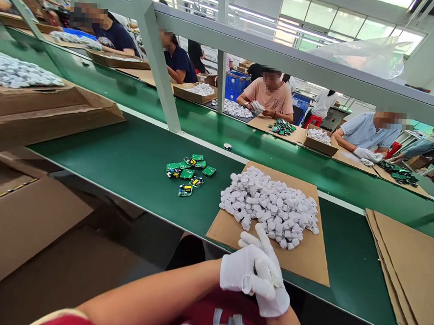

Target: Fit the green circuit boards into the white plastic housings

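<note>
Both hands wear white gloves and meet in front of my body, just below the edge of a cardboard sheet (314, 256). My left hand (245, 269) lies across the other one, its fingers curled and pressed against that glove. Beneath it, my right hand (277, 298) stretches its fingers out toward the pile; part of its palm is covered. A small dark spot shows between the gloves, too small to make out. Just beyond the fingertips, a heap of small white plastic casings (269, 202) rests on the cardboard. Several green circuit boards (187, 173) lie loose to its left.
Cardboard boxes (39, 117) stand at the left, one bearing more white pieces. Flat cardboard sheets (412, 272) lie at the right. A metal frame post (157, 61) rises from the green bench (122, 152). Across the green belt (190, 119), several co-workers sit at similar piles.
</note>
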Available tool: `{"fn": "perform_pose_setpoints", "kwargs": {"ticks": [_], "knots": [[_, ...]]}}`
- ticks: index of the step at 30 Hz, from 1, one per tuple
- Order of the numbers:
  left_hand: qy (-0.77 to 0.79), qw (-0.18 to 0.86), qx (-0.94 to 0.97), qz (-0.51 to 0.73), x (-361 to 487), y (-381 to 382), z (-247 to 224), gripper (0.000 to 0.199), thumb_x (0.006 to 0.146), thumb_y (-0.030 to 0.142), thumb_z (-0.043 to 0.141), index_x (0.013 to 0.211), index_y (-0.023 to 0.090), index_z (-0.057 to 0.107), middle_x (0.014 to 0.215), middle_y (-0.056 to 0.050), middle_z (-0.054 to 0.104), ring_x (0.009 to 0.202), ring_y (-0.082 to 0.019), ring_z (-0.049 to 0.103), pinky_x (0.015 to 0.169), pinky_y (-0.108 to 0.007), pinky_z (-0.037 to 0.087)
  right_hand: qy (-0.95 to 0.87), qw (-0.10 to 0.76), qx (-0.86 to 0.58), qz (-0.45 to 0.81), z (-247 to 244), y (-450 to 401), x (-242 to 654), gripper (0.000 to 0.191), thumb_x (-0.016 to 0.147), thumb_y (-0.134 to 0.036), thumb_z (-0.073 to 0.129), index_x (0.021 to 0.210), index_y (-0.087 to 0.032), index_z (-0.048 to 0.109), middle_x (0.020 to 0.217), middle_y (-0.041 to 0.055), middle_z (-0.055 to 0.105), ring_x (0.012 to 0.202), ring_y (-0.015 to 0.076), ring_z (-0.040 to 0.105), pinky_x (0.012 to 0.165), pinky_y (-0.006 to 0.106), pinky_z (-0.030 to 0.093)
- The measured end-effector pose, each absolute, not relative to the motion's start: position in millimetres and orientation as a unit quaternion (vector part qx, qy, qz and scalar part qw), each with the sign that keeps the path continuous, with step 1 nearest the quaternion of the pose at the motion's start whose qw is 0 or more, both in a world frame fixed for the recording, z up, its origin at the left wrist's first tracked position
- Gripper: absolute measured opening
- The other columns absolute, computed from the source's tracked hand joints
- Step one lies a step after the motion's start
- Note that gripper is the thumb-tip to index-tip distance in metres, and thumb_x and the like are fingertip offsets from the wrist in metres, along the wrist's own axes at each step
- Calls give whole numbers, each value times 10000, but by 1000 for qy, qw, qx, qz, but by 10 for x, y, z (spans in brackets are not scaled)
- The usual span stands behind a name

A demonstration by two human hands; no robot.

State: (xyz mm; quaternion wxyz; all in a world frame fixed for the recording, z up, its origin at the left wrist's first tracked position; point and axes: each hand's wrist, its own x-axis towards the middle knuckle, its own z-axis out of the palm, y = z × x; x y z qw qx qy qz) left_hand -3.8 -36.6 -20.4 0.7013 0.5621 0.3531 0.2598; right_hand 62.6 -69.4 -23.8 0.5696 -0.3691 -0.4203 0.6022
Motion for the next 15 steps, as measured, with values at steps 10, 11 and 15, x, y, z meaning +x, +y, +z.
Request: {"fn": "perform_pose_setpoints", "kwargs": {"ticks": [10, 11, 15], "knots": [[312, 580, 693, 293, -1049, 394, -9, 604, 768, 446, 592, 1294, 182, 456, 832, -64, 682, 696, -165, 617, 685, -309, 499, -388, 603, -412, 562, -464, -665, 1164, 520, 773, -465, 621, 1247, -276, 523, 1095, 94, 655, 842, 219, 640, 676, 336, 528], [384, 480, 708, 347, -1236, 522, 10, 509, 799, 426, 554, 1242, 177, 512, 909, -82, 678, 793, -179, 615, 770, -328, 483, -386, 600, -423, 559, -498, -658, 1217, 489, 758, -463, 637, 1200, -262, 569, 1042, 103, 672, 786, 219, 644, 627, 330, 525], [633, 111, 712, 284, -1929, 921, -102, 507, 798, 324, 541, 1281, 181, 482, 1365, -140, 443, 1251, -298, 375, 1037, -456, 273, -379, 575, -444, 574, -594, -646, 1262, 434, 667, -461, 724, 1051, -265, 675, 901, 108, 703, 661, 213, 637, 549, 326, 510]]}}
